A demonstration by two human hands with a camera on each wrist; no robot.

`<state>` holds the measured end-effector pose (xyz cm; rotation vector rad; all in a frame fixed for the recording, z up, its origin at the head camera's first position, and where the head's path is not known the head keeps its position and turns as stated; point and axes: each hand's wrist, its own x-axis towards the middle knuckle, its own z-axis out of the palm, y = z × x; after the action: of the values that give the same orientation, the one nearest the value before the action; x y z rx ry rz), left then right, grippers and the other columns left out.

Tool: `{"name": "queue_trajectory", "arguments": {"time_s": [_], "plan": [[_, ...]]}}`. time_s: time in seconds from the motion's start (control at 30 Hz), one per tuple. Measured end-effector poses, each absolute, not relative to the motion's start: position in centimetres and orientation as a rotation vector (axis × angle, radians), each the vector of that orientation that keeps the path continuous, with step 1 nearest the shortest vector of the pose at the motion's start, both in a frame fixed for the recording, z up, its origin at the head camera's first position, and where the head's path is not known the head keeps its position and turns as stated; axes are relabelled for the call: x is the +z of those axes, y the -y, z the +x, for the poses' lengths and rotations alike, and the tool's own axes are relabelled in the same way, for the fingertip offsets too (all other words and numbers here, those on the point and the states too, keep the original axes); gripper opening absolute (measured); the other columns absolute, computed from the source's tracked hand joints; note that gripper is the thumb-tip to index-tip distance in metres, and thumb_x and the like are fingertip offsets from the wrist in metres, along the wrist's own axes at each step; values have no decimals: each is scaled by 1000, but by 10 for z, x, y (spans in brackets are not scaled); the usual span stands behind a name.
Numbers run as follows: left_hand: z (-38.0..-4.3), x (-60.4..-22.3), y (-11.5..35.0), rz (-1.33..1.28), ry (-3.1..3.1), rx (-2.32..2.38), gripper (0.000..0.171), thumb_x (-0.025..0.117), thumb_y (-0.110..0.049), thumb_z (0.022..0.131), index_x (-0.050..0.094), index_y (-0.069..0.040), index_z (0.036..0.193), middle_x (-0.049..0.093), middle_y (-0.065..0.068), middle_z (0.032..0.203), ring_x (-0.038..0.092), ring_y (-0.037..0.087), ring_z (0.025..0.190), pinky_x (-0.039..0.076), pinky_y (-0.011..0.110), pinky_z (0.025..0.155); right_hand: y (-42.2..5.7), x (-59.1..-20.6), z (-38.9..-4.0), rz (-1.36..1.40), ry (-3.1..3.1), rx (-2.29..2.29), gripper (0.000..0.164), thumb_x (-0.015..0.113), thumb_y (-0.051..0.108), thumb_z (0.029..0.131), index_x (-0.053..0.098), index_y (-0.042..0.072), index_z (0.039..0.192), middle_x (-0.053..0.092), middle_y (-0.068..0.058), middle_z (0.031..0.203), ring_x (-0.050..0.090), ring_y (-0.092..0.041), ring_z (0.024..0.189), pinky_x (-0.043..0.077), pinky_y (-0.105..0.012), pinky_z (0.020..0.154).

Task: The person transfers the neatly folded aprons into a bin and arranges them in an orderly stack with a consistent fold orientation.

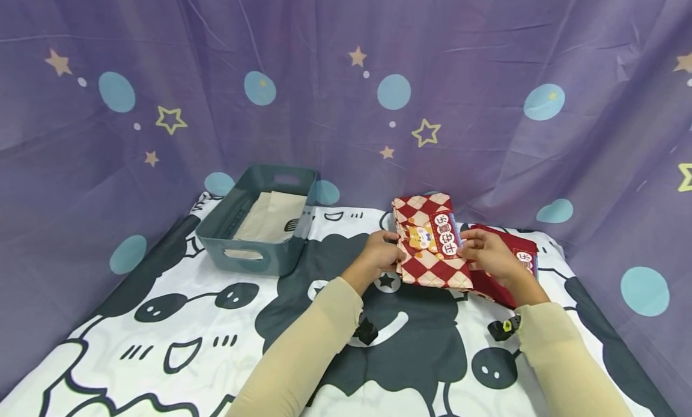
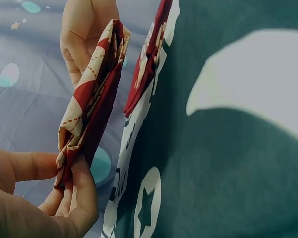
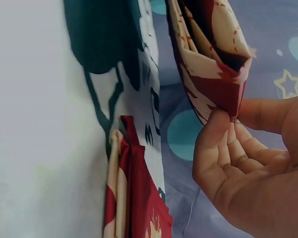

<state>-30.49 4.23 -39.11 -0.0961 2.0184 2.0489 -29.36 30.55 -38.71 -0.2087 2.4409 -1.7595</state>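
Observation:
Both hands hold a folded red-and-cream checkered cloth (image 1: 421, 270) with a cartoon animal and white lettering, raised above the bed-like surface. My left hand (image 1: 381, 253) pinches its left edge between thumb and fingers. At the opposite edge, my right hand (image 1: 489, 258) pinches it the same way. The wrist views show the cloth edge-on, its layers (image 2: 92, 99) folded over one another and slightly gaping at the end (image 3: 213, 74). A second folded red cloth (image 1: 516, 243) with similar lettering lies beneath and behind the right hand, partly hidden by it.
A grey-green plastic basket (image 1: 276, 259) with handle slots stands at the back left, holding folded cream cloth (image 1: 270, 216). A black-and-white cartoon sheet (image 1: 227, 321) covers the surface. A purple curtain (image 1: 324, 20) with stars and dots hangs behind and at both sides.

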Motion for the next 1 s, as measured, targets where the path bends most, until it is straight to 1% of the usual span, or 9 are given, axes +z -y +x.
{"name": "queue_trajectory", "arguments": {"time_s": [0.2, 0.4, 0.57, 0.67, 0.73, 0.87, 1.0], "plan": [[-305, -394, -34, -103, -2041, 2024, 51, 67, 15, 82, 59, -2, 129, 64, 19, 109, 69, 28, 84, 61, 41, 70, -295, -391, -291, -217, -2456, -1716, 42, 57, -3, 99, 39, -11, 137, 61, -9, 98, 61, -13, 82, 56, -31, 67], [-303, -394, -25, -104, -2117, 1945, 50, 67, 15, 81, 58, -3, 127, 63, 18, 112, 68, 26, 85, 58, 34, 60, -285, -391, -290, -267, -2503, -1641, 41, 55, -3, 98, 40, -13, 135, 60, -16, 101, 61, -15, 83, 57, -34, 68], [-301, -393, -15, -73, -2164, 1896, 51, 65, 14, 82, 57, -2, 129, 63, 17, 108, 66, 22, 76, 54, 29, 54, -275, -393, -290, -290, -2529, -1601, 42, 58, -4, 97, 42, -13, 134, 59, -19, 104, 62, -16, 83, 59, -37, 68], [-301, -394, -8, -43, -2157, 1896, 52, 63, 15, 81, 56, -1, 130, 64, 17, 103, 65, 21, 73, 54, 29, 54, -269, -395, -291, -292, -2555, -1573, 40, 59, -4, 97, 43, -12, 133, 59, -20, 104, 63, -18, 83, 60, -40, 68], [-301, -394, -3, -36, -2147, 1897, 52, 63, 15, 82, 55, -1, 131, 65, 18, 102, 67, 21, 74, 56, 30, 55, -265, -397, -292, -299, -2562, -1568, 40, 59, -4, 96, 43, -11, 132, 59, -19, 103, 62, -19, 83, 60, -42, 68], [-301, -393, 7, -56, -2154, 1880, 51, 63, 14, 83, 55, -2, 131, 66, 18, 105, 69, 22, 78, 58, 32, 59, -255, -398, -293, -290, -2527, -1606, 38, 59, -5, 95, 42, -10, 129, 58, -17, 101, 61, -20, 84, 59, -42, 68], [-300, -389, 16, -85, -2194, 1838, 50, 64, 12, 85, 56, -4, 131, 66, 17, 108, 69, 22, 78, 55, 31, 56, -246, -398, -294, -265, -2476, -1648, 38, 58, -6, 95, 41, -8, 129, 57, -16, 102, 61, -21, 86, 60, -41, 70]]}}
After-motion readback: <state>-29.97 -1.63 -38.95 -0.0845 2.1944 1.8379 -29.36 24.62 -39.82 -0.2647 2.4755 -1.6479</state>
